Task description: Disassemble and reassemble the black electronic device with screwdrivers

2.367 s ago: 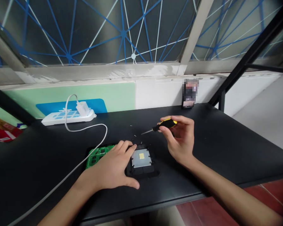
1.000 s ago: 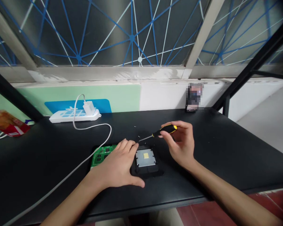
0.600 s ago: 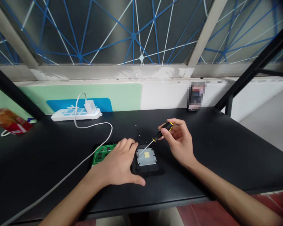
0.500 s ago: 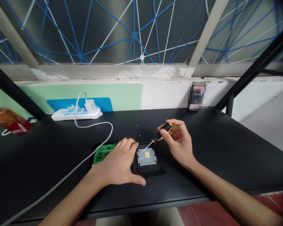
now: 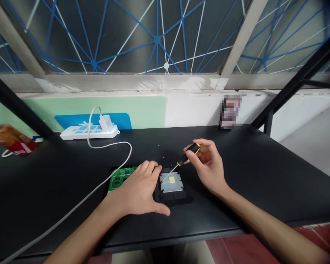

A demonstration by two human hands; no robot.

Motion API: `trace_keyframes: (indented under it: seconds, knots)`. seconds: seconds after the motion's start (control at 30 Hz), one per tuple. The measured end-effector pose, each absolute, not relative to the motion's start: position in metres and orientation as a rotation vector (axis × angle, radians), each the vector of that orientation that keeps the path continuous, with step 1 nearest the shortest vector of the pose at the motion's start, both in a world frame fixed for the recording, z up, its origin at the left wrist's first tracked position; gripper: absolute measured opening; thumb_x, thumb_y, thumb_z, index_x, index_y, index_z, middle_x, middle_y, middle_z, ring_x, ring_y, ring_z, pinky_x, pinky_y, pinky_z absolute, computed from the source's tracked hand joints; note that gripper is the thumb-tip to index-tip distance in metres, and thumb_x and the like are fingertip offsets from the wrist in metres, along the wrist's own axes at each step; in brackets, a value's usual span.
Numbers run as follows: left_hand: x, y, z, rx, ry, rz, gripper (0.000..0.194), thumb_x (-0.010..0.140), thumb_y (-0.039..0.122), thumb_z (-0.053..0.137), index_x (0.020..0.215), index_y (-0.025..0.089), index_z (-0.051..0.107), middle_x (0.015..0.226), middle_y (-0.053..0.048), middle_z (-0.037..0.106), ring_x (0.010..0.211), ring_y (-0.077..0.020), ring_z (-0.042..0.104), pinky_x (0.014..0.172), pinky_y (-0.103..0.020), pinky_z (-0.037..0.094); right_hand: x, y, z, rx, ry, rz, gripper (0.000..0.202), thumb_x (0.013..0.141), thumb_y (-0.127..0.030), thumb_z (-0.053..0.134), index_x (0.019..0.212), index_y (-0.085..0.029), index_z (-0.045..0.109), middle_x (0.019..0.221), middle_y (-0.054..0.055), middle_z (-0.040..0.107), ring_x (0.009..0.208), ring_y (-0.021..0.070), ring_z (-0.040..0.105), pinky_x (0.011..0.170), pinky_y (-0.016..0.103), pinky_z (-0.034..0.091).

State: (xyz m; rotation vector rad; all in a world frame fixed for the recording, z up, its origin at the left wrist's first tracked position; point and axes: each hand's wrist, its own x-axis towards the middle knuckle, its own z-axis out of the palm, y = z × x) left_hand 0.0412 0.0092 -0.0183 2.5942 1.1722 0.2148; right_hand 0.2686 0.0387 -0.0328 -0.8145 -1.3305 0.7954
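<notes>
A person at a dark surface (image 5: pixel 258 176) works with a screwdriver (image 5: pixel 189 154) over a black casing (image 5: pixel 173 200) lying near the front edge. The right hand (image 5: pixel 209 165) has its grip clamped on the black-and-yellow handle, thumb on one side and fingers on the other, the shaft slanting down to the left. Its tip meets the left part of a grey plate (image 5: pixel 168 186) set in the casing, a pale yellow square (image 5: pixel 172 179) at the plate's middle; whether the tip sits in a fastener is too small to tell.

The left hand (image 5: pixel 141 192) lies palm down between the plate and a green circuit board (image 5: pixel 117 180), covering part of the board, its grip spread with the thumb well apart from the bent fingers. Two tiny pale pieces (image 5: pixel 159 146) lie beyond the casing.

A white cable (image 5: pixel 112 144) crosses the board's far left corner and runs to a white plug (image 5: pixel 106 123) in a power strip (image 5: pixel 71 132) by the wall. At far left leans a bottle (image 5: pixel 11 139) with a red label; a blurred-out object (image 5: pixel 229 112) stands at back right, below windows (image 5: pixel 126 36) patterned in blue and white lines.
</notes>
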Motion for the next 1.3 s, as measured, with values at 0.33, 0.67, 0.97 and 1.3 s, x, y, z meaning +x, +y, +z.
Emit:
trace_keyframes:
  seconds: [0.33, 0.67, 0.97, 1.3]
  knots:
    - [0.0404, 0.0103, -0.0206, 2.585, 1.160, 0.251, 0.098, 0.065, 0.076, 0.075, 0.137, 0.015, 0.048, 0.128, -0.014, 0.050, 0.116, -0.0354, 0.048, 0.101, -0.050, 0.045, 0.2696, 0.0388, -0.0319, -0.825, -1.329, 0.784, 0.030, 0.085, -0.027, 0.073, 0.109, -0.027, 0.055, 0.090, 0.000, 0.071, 0.072, 0.0126, 0.068, 0.059, 0.026, 0.063]
    - [0.0402, 0.0097, -0.0205, 2.578, 1.149, 0.283, 0.097, 0.067, 0.077, 0.073, 0.138, 0.015, 0.048, 0.128, -0.014, 0.051, 0.116, -0.0366, 0.049, 0.100, -0.052, 0.045, 0.2698, 0.0386, -0.0327, -0.836, -1.343, 0.788, 0.030, 0.086, -0.029, 0.073, 0.109, -0.028, 0.054, 0.090, 0.000, 0.071, 0.072, 0.0132, 0.068, 0.059, 0.027, 0.063]
    - [0.0402, 0.0099, -0.0188, 2.597, 1.166, 0.229, 0.097, 0.068, 0.076, 0.074, 0.137, 0.013, 0.048, 0.128, -0.015, 0.051, 0.117, -0.0366, 0.048, 0.103, -0.051, 0.044, 0.2706, 0.0420, -0.0336, -0.832, -1.320, 0.808, 0.031, 0.086, -0.030, 0.074, 0.109, -0.027, 0.055, 0.089, -0.001, 0.069, 0.071, 0.0123, 0.067, 0.059, 0.026, 0.062]
    - [0.0332, 0.0125, -0.0194, 2.597, 1.106, 0.298, 0.100, 0.066, 0.081, 0.072, 0.137, 0.017, 0.045, 0.136, -0.015, 0.054, 0.135, -0.0406, 0.045, 0.118, -0.060, 0.025, 0.2735, 0.0435, -0.0348, -0.867, -1.342, 0.795, 0.030, 0.087, -0.032, 0.071, 0.110, -0.028, 0.053, 0.086, -0.002, 0.066, 0.069, 0.0132, 0.066, 0.061, 0.031, 0.063]
